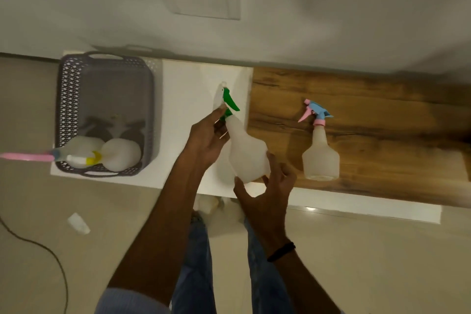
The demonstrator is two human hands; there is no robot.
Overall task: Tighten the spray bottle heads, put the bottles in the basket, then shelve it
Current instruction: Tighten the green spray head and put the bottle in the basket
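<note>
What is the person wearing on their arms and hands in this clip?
Both hands are bare, without gloves or visible rings. The right hand has a thin black band around the wrist. The left hand has nothing on its wrist; a light blue sleeve is pushed up past that forearm, near the elbow.

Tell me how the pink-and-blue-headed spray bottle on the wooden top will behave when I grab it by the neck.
The pink-and-blue-headed spray bottle looks empty: its translucent body shows no liquid line, so it is probably light. Its wide flat base should keep it upright on the wooden top, though a high sideways push could tip it. The smooth plastic may feel slightly slippery; the narrow neck gives a surer grip.
</note>
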